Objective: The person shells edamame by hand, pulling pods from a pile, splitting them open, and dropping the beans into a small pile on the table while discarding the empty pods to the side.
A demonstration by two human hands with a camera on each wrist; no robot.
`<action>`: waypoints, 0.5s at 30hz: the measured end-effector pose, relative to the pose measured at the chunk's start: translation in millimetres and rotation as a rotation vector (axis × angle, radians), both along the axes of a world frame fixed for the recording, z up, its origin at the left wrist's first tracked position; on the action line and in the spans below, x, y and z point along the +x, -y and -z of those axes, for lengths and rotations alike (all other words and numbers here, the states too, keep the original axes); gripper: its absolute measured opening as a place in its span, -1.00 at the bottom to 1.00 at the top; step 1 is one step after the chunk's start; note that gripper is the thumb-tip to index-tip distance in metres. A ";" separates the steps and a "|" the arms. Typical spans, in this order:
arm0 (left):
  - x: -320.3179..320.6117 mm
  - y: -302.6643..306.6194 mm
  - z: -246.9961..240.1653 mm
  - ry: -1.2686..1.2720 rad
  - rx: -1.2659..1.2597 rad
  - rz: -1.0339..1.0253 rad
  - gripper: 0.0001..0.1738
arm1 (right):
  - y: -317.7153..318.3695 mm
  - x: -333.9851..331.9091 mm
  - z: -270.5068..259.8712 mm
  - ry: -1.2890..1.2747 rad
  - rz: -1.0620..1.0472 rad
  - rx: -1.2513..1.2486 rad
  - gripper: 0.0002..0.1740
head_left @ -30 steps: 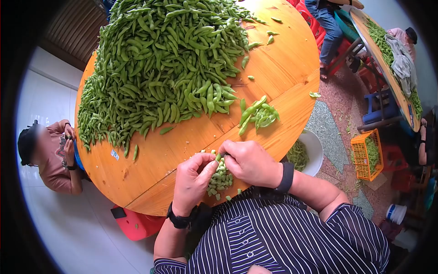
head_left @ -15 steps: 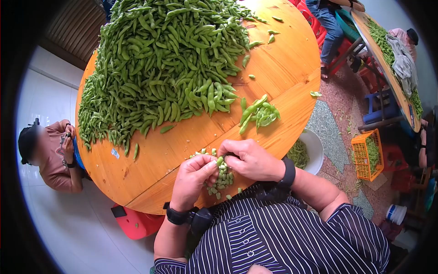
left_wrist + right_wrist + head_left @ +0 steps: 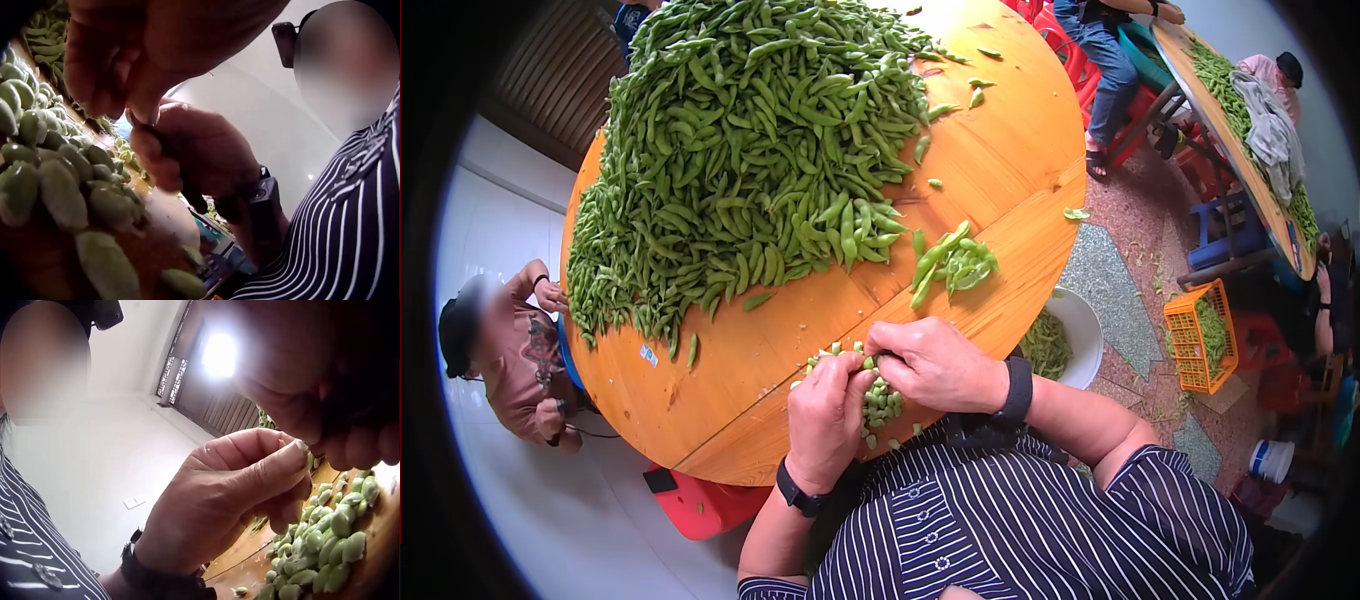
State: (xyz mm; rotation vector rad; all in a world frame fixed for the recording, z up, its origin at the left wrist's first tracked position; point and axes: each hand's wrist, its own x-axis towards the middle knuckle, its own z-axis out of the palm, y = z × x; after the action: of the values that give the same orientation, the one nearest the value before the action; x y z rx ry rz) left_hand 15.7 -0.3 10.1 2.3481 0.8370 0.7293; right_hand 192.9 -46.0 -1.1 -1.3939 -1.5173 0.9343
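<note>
My left hand [image 3: 825, 415] pinches a small green bean pod [image 3: 868, 364] between thumb and fingers, mostly hidden by them. Right against it, the fingertips of my right hand [image 3: 940, 365] meet the left ones. In the left wrist view, the right hand grips a dark, slender tool [image 3: 180, 167] lying along its palm; its kind cannot be told. Under both hands, shelled green beans [image 3: 884, 404] lie heaped on the round wooden table [image 3: 730, 405]. The right wrist view shows these beans [image 3: 328, 540] close beside the left fingertips.
A large mound of pods [image 3: 740, 180] covers the far side. Opened pods [image 3: 970, 265] lie to the right. Below the table edge stand a white tub [image 3: 1082, 340] and an orange crate [image 3: 1203, 335]. A person [image 3: 515, 355] sits at left, near a red stool [image 3: 705, 505].
The pod between my hands has sunk further behind the left fingers, which have closed in towards the right hand. The person at left has moved their hands apart. The head view has shifted slightly.
</note>
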 end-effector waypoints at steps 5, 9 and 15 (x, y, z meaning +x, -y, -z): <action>-5.2 2.6 0.4 0.241 -0.924 -0.190 -0.88 | -0.7 7.9 2.6 -0.139 -0.099 -0.075 -0.85; -7.2 -3.6 -0.2 0.373 -1.270 -0.191 -0.79 | -5.3 11.8 7.6 -0.186 -0.171 -0.122 -0.83; -8.8 -9.0 5.4 0.453 -1.469 -0.159 -0.78 | -8.7 15.5 -4.0 -0.300 -0.182 -0.290 -0.82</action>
State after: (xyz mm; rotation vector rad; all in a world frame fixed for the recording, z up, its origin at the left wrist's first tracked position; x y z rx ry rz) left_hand 7.0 8.7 4.7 0.7844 0.8733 0.3950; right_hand 208.4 -37.3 2.9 -1.2554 -1.3322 1.4550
